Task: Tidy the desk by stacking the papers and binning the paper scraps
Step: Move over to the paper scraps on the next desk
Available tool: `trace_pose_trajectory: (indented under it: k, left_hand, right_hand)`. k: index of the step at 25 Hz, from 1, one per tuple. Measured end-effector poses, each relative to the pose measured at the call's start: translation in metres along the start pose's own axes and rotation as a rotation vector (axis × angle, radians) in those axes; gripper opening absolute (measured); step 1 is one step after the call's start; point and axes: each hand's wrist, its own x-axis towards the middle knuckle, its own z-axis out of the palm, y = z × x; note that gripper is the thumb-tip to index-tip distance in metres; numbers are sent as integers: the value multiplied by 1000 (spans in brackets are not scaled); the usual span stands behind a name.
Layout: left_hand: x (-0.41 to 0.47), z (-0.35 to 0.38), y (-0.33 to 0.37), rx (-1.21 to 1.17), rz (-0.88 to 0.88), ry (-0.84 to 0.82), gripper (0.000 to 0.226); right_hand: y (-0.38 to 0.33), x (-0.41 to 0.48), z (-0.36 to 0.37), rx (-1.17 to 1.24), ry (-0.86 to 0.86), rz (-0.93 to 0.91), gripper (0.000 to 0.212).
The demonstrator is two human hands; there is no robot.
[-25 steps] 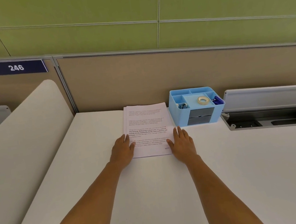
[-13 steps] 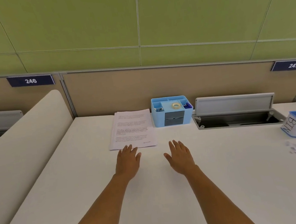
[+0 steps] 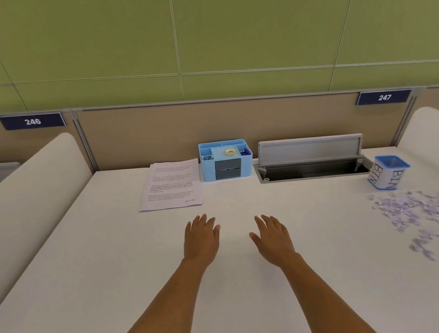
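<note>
Nearest: both forearms reaching forward over the white table (image 3: 93, 280). Left hand (image 3: 200, 240) and right hand (image 3: 274, 238) hanging flat, palms down, fingers loosely spread, holding nothing, sitting side by side with a bare gap between. Whether touching the surface or hovering just above, not telling from here.

Off to the right: paper scraps (image 3: 420, 214) lying scattered, pale purple-white, spreading toward the right edge and blurring there. Well apart from both hands, with nothing standing between.

Farther back, right: small blue-rimmed bin (image 3: 388, 173) lettered BIN, standing upright just behind the scraps.

Farther back, left of centre: stack of papers (image 3: 170, 184) lying flat, printed side up, long axis running away from the viewer, near edge facing the hands, edges looking squared. Lying apart from the left hand.

Just right of the stack: blue desk organiser (image 3: 225, 161), tape roll (image 3: 230, 152) sitting in its top. Beyond, right: open cable tray (image 3: 312, 169), lid standing up. At the back: beige partition with number plates 246 (image 3: 32, 121) and 247 (image 3: 383, 96).
</note>
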Motion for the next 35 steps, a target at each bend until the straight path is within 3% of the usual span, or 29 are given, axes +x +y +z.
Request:
trace_pose_trajectory:
  k: [11,18,26,35]
  left_hand:
    - [-21,15,86,-35,134,-61,46]
    - [-10,63,210,-55,171,-83,46]
    - [3,128,395,-136,100,-93,44]
    - [25,163,471,-69,87,-134,44]
  right_hand:
    - [74,-45,-21,24,108,133,56]
    - [210,-44,-37,-15,87,199,55]
    - [397,-35,-77,-40,46,195,55]
    - [514,-25,-89,46,42,278,55]
